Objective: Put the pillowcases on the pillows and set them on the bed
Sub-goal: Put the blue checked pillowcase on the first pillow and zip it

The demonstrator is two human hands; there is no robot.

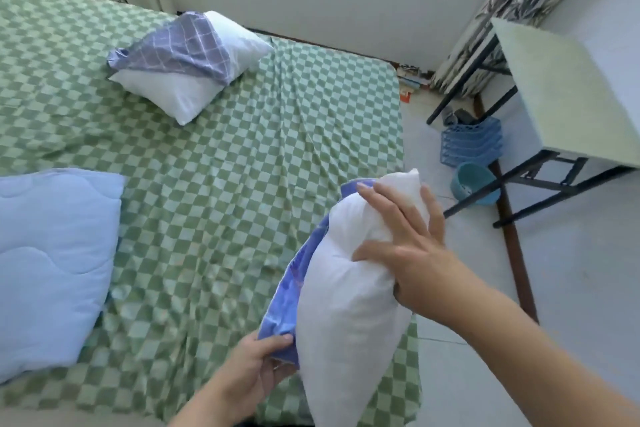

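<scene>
A white pillow (341,308) stands on end above the near right corner of the bed (221,184). My right hand (405,246) grips its upper part from the right. A blue-purple pillowcase (294,291) hangs along the pillow's left side, and my left hand (258,367) pinches its lower edge. A second white pillow (180,94) lies at the far middle of the bed with a purple checked pillowcase (183,48) draped loosely over it.
A folded light-blue quilt (52,260) lies on the left of the green checked sheet. To the right of the bed stand a folding table (568,94), a blue basket (471,142) and a teal bin (474,184) on the floor. Patterned curtains (512,0) hang behind.
</scene>
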